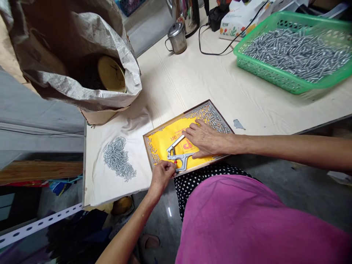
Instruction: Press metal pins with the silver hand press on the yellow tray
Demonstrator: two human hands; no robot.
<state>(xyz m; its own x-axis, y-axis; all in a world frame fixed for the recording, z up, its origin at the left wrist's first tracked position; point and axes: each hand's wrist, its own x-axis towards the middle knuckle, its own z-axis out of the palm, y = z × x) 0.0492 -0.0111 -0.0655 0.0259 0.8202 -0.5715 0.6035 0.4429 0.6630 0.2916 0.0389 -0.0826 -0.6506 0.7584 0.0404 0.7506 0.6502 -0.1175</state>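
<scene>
Inside a shallow tray (176,118) lined with yellow sheet lies a silver hand press plier (180,157), with a dark spring and a red part near its jaw. My right hand (205,139) grips it, fingers over the upper lever and thumb by the lower handle. My left hand (162,175) is closed in a pinch at the tray's near edge, close to the jaw; what the fingertips hold is too small to make out. Small metal pins (213,117) are heaped in the tray's far right corner, with others (151,150) along its left side.
A pile of small metal pins (118,157) lies on white cloth (101,190) to the left. Behind it stands a large open sack (110,106) with a yellowish container (111,73) inside. A green basket (275,82) of metal pins, a metal mug (177,38) and a tissue pack (236,22) stand farther back.
</scene>
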